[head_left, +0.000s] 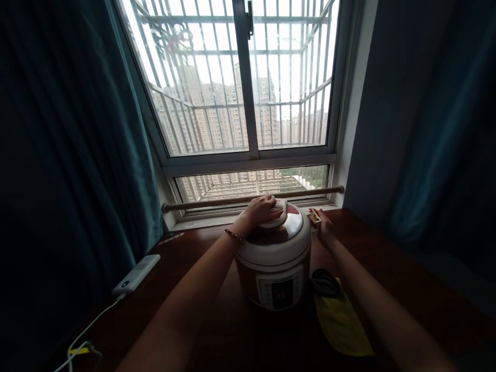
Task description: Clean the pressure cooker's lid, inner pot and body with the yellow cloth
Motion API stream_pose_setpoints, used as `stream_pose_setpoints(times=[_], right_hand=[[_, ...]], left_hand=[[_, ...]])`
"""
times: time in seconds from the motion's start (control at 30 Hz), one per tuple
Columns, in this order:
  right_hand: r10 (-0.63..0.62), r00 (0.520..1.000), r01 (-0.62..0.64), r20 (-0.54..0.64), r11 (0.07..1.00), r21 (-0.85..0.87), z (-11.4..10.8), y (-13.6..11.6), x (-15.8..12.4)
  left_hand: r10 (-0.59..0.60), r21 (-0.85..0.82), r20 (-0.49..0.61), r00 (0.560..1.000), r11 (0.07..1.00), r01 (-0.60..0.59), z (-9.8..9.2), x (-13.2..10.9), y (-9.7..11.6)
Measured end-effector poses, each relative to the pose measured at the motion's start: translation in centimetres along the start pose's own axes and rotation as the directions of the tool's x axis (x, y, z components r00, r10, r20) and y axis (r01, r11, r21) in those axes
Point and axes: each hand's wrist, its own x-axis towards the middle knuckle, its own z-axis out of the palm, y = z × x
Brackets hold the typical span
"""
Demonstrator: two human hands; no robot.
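Rice cooker (273,258) stands upright on the dark wooden surface (194,263), between the two forearms, its control panel (282,292) turned towards the wearer. The left hand (260,211) lies over the top, its fingers bent across the pale raised lid handle (279,209); whether they clasp it or merely press down, I cannot tell. The fingers of the right hand (324,226) are closed around a small boxlike piece (314,219) at the cooker's rear right side. That piece lies between thumb and fingertips, just beside the cooker wall; whether it touches the wall is too dim and small to tell.

The step in hand looks like handling this side piece while the cooker is steadied from above. To do it well, the left palm should bear straight down so that the body neither slides nor tips, and the right fingers should keep the piece level and move it squarely to the wall, without twisting.

Near the cooker's right side lies a yellow cloth (344,325) with a dark rounded item (325,283) at its upper end. Farther off, to the left, lie a white device (137,274) and its cable (93,312). Behind stands a barred window (244,93).
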Motion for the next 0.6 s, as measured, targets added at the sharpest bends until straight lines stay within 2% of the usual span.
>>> stream_pose_setpoints(times=[0.23,0.6], right_hand=[[0.031,0.994,-0.019,-0.109,0.993,0.117,-0.33,1.07,0.86],[0.033,0.986,-0.008,-0.163,0.989,0.149,0.24,0.77,0.55]], left_hand=[[-0.007,0.03,0.026,1.0,1.0,0.007,0.06,0.27,0.04],[0.02,0.033,0.001,1.0,0.999,-0.02,0.24,0.38,-0.08]])
